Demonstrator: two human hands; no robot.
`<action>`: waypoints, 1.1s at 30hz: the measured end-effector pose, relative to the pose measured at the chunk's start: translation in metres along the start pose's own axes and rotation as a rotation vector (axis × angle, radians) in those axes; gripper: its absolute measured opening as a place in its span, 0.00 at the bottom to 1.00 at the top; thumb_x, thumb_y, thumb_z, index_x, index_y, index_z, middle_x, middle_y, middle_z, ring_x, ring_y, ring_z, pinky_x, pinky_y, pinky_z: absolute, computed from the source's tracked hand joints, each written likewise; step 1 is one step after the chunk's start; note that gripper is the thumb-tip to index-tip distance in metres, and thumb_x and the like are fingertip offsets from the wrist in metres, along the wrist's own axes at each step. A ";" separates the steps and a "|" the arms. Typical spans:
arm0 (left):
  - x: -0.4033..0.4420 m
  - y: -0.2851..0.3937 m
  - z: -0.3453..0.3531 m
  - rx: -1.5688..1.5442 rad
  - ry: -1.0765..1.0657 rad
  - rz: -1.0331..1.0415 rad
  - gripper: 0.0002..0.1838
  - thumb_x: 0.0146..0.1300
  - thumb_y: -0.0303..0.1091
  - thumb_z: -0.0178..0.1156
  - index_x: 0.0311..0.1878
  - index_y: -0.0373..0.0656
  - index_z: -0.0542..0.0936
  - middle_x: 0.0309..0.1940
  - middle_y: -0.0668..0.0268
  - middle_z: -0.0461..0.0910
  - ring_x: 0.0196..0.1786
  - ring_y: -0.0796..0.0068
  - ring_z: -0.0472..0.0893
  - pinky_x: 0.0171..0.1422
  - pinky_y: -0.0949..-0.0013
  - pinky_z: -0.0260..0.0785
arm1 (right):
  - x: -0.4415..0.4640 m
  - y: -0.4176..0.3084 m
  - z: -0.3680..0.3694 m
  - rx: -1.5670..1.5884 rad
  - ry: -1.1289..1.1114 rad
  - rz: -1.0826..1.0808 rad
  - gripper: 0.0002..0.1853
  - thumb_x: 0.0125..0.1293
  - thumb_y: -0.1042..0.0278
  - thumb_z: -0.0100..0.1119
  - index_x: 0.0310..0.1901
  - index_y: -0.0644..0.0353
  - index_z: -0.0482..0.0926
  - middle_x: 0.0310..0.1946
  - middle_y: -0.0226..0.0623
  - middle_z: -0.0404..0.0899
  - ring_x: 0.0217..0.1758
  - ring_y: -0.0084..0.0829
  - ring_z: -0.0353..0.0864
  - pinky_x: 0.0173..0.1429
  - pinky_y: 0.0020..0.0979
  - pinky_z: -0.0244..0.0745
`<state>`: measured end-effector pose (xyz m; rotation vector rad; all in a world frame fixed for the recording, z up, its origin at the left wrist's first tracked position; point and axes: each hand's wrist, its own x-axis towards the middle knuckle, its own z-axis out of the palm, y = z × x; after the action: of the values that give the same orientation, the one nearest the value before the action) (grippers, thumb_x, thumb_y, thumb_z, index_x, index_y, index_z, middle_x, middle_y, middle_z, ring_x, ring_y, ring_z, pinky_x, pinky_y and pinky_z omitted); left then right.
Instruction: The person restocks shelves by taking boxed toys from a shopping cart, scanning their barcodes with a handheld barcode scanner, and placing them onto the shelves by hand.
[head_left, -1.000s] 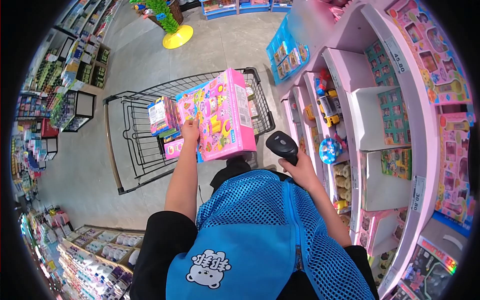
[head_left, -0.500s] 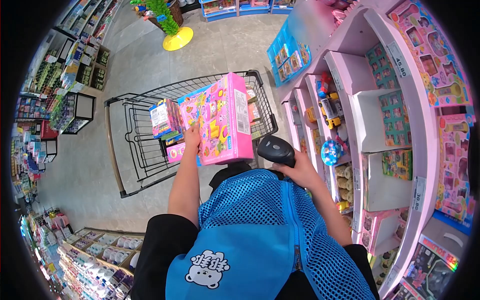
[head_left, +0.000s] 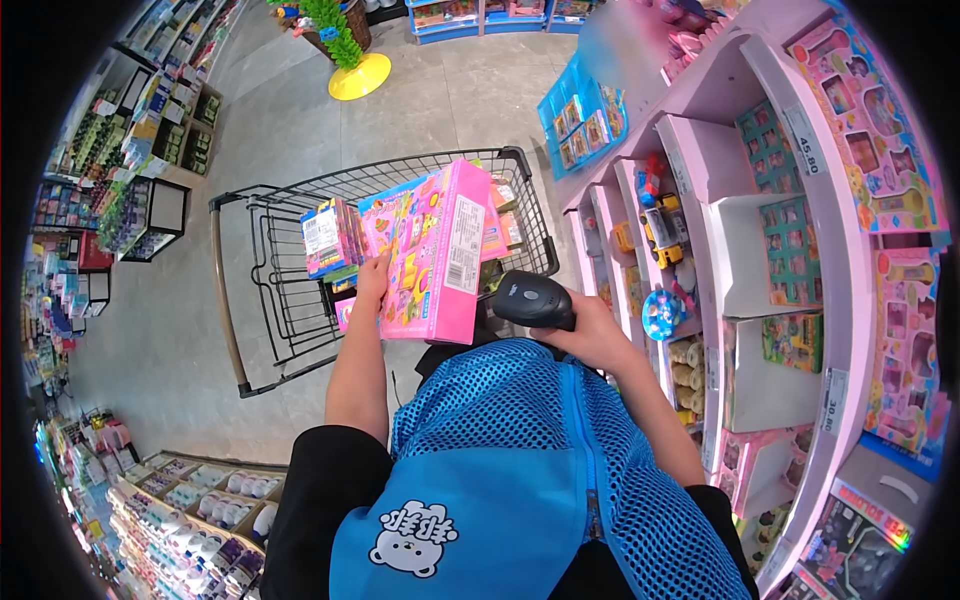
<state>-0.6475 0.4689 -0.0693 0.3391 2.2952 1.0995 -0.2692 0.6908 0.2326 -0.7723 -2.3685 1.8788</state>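
Note:
My left hand grips the left side of a large pink toy box, tilted up over the near side of the cart. A white barcode label shows on the box's pink side panel. In my right hand is a black handheld barcode scanner, its head turned left toward the box and a small distance from it. Beneath and around the box is a black wire shopping cart. A stack of small boxed items lies in it, left of the pink box, and more packages lie behind on the right.
Pink shelving with toy boxes and price tags rises close on my right. A blue display rack stands beyond the cart. Ahead is a plant stand with a yellow base. Stocked shelves line the left, over a grey tiled floor.
The pink box has come slightly down and left with my left hand. The scanner in my right hand has moved left, nearer the box's label side.

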 end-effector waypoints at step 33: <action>-0.013 0.012 -0.004 -0.064 -0.068 -0.066 0.28 0.73 0.54 0.57 0.52 0.32 0.85 0.39 0.55 0.87 0.41 0.69 0.83 0.49 0.62 0.74 | 0.025 -0.015 -0.004 -0.044 0.009 -0.036 0.31 0.58 0.67 0.73 0.64 0.58 0.76 0.45 0.46 0.88 0.51 0.40 0.88 0.57 0.37 0.79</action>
<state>-0.6390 0.4681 -0.0532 0.2701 2.1910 1.1084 -0.2950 0.7019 0.2405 -0.7342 -2.4093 1.8112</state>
